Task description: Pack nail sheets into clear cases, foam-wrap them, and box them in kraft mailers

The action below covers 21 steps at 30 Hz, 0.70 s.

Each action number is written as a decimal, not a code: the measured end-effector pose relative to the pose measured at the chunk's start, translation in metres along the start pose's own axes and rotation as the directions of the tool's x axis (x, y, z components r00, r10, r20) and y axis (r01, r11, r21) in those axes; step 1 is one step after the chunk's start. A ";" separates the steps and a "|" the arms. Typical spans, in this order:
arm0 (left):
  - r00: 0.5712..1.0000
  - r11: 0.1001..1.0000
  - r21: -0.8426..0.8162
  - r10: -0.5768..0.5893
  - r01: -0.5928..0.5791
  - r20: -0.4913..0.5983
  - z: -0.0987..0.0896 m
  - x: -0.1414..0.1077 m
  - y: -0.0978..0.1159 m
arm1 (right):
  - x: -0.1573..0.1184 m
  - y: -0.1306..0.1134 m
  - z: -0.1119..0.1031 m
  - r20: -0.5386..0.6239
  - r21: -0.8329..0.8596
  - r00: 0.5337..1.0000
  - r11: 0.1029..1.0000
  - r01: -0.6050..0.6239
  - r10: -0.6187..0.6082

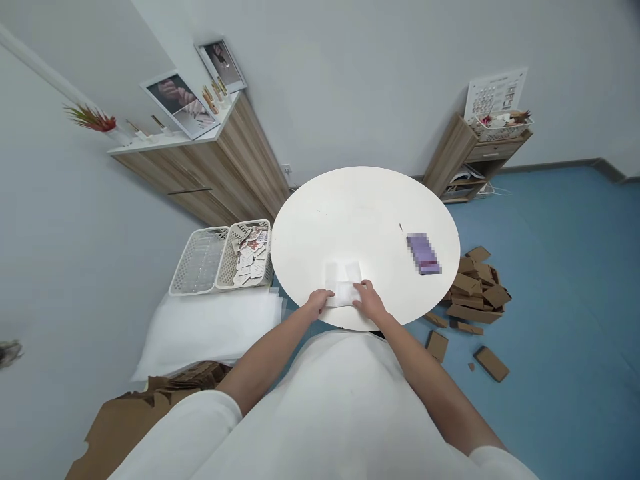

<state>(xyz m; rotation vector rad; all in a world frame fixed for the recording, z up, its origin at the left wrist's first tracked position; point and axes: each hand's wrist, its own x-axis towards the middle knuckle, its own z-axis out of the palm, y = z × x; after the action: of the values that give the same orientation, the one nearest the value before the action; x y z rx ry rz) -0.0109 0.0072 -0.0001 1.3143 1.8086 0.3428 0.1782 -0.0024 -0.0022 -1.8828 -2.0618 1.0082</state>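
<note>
Touching white sheet [345,294] at both ends | place: on the counter [370,207], near its edge | long axis: runs from left hand [318,303] to right hand [370,301], neither nearer | grip: fingers bent at it, pinching or only pressing, I cannot tell

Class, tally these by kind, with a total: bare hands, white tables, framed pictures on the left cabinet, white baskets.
Bare hands: 2 (left hand, right hand, at the white wrap)
White table: 1
Framed pictures: 2 (left frame, right frame)
White baskets: 3 (left basket, middle basket, right basket)
Total: 8
</note>
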 end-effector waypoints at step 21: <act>0.984 0.974 0.142 0.177 -0.179 0.032 0.039 0.003 0.063 | 0.029 0.005 -0.010 0.008 0.159 0.999 0.986 -0.045 0.044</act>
<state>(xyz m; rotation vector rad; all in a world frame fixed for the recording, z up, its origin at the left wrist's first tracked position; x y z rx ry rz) 0.0586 0.0259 0.0160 1.5811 1.7302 0.2995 0.1823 0.0281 -0.0065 -1.8545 -1.8873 1.1523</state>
